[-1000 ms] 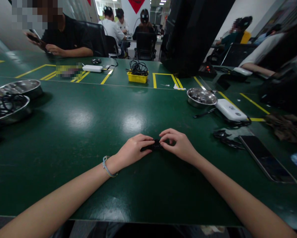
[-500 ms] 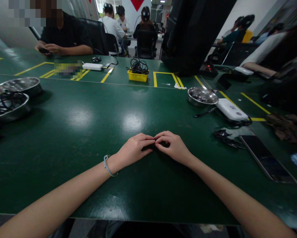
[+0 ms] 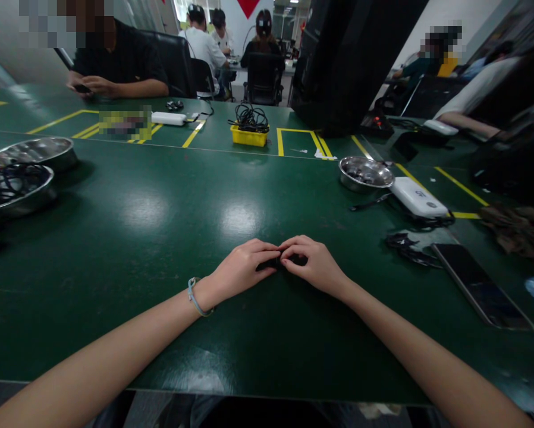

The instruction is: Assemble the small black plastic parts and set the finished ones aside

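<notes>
My left hand [image 3: 240, 268] and my right hand [image 3: 314, 264] rest together on the green table [image 3: 160, 238], fingertips touching. Both pinch a small black object [image 3: 273, 263] between them; most of it is hidden under the fingers and I cannot name it. A blue band circles my left wrist.
Two steel bowls [image 3: 19, 178] with black cables sit at far left. Another steel bowl [image 3: 365, 173], a white power bank [image 3: 416, 197], black cable bits [image 3: 405, 246] and a phone [image 3: 476, 285] lie to the right. A yellow bin [image 3: 248, 135] stands behind. People sit around.
My right hand slid left so its fingertips meet my left hand's; the black object shows less than before.
</notes>
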Demonstrator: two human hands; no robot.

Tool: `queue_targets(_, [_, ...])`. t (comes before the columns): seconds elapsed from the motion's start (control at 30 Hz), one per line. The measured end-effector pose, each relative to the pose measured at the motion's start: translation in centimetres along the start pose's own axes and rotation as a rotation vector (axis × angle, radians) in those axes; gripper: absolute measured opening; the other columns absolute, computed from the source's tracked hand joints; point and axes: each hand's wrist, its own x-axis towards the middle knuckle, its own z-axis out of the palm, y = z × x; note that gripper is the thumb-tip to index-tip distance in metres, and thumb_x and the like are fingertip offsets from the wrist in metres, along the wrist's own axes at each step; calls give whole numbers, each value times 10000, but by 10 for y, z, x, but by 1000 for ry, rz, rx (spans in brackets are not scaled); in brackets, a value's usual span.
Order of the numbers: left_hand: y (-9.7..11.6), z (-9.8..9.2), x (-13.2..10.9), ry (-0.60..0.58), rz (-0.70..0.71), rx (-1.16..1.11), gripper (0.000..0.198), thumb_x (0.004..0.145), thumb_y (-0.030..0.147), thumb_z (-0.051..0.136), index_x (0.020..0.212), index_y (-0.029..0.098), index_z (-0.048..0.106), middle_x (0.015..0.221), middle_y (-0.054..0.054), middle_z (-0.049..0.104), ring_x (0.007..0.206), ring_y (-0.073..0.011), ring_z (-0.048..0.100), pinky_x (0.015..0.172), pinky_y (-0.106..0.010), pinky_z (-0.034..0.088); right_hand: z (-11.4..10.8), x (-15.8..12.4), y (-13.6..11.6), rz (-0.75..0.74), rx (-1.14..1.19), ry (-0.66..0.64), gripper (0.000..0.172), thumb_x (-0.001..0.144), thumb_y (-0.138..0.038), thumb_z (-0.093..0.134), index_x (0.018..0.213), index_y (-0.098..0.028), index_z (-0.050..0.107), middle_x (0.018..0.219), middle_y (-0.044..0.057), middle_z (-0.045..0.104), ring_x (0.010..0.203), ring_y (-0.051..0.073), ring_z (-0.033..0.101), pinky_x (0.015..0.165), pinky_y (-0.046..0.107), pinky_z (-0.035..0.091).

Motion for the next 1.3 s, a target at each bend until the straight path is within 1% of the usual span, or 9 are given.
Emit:
queue_targets(0.57, [2,-2,1,0,10,-4,267,789,179,556,1055,180,571,1047,-58,589,946,-170,544,814,-313,477,2,0,-1,34,-11,35,91,720,-172,565,700,-204,648,899,31,638,864,172,546,755,323,440])
queue_targets(0.8, [3,-2,0,-28,17,53,256,804,193,539,1055,160,570,1057,-69,586,936,-173,548,815,-308,475,4,0,0,39,-13,48,76,724,-184,567,707,-200,640,905,32,633,873,168,544,730,306,440])
queue_targets(0.93, [2,-3,0,-4,-9,107,266,803,215,542,1057,140,569,1037,-83,596,911,-182,554,801,-322,481,-1,-1,0,54,-38,128,80,739,-216,566,790,-203,628,948,36,616,870,170,542,701,302,442])
queue_targets(1.03, [0,-4,1,33,-44,122,262,783,199,563,1034,125,580,1004,-86,610,881,-183,565,778,-319,492,-9,-6,1,47,-113,184,91,754,-219,557,804,-200,631,901,33,612,847,169,537,747,321,427])
queue_targets(1.1, [-1,-4,1,50,-60,119,255,772,187,573,1019,122,587,999,-86,612,880,-183,568,777,-320,493,-13,-9,2,42,-166,156,86,751,-234,569,769,-199,645,838,34,605,826,174,533,751,327,421])
queue_targets(1.23, [-3,-3,0,64,-69,114,256,764,183,580,1014,126,590,1002,-84,611,881,-179,570,784,-322,491,-15,-13,4,59,-190,2,104,724,-280,617,772,-210,676,777,28,602,766,166,537,686,306,435])
queue_targets(1.3, [-3,-3,0,67,-67,115,258,763,185,582,1015,130,589,1003,-83,612,884,-177,570,784,-318,492,-14,-12,4,57,-187,-36,95,724,-270,621,761,-210,684,763,24,611,750,158,544,672,294,436])
